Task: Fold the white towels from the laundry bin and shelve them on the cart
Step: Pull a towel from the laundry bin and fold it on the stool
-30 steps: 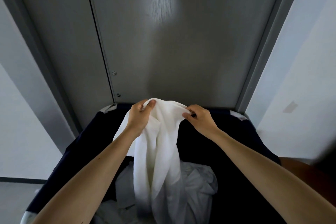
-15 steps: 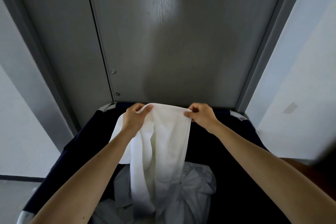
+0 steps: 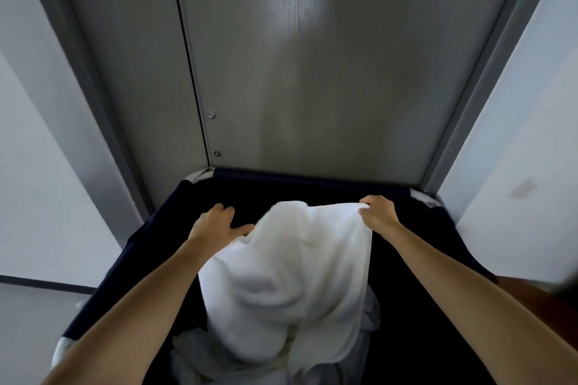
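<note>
A white towel [image 3: 291,275] hangs blurred and billowing over the dark navy laundry bin [image 3: 312,174]. My right hand [image 3: 377,212] pinches the towel's upper right corner, raised above the bin's far side. To the left of the towel, my left hand [image 3: 215,223] has its fingers spread; only its thumb lies at the towel's left edge, and it grips nothing. The towel's lower end falls onto more crumpled white laundry [image 3: 194,353] in the bottom of the bin. No cart is in view.
A grey door [image 3: 312,72] with a metal frame stands right behind the bin. White walls flank it on both sides. A brown surface [image 3: 531,300] shows at the right edge, beyond my right forearm.
My hands have moved apart. The left hand has let go of the towel's top edge and spread open. The towel has billowed wide and dropped lower, held by the right hand alone.
</note>
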